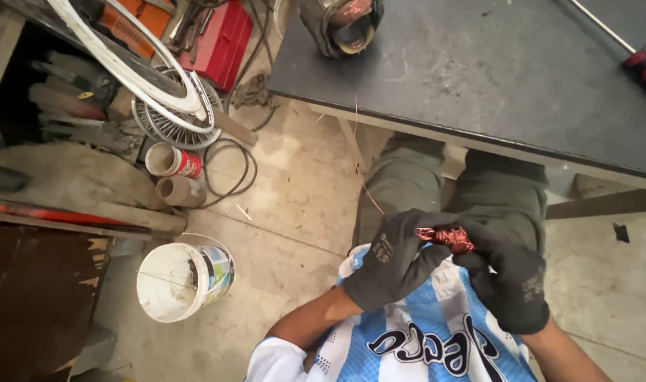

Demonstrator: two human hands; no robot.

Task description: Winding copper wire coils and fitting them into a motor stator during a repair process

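Note:
Both my hands wear dark grey work gloves and meet in front of my chest, over my lap. My left hand (392,260) and my right hand (510,283) pinch a small bundle of reddish copper wire (446,238) between their fingertips. A thin copper strand (365,185) runs from the bundle up toward the edge of the dark workbench (478,78). A motor stator with copper windings (350,25) rests on the bench's far left part.
A red-handled tool (644,67) lies at the bench's right edge. On the concrete floor to the left stand a white bucket (181,279), a red-labelled can (173,161), a fan guard (171,117) and a red toolbox (220,39) among clutter.

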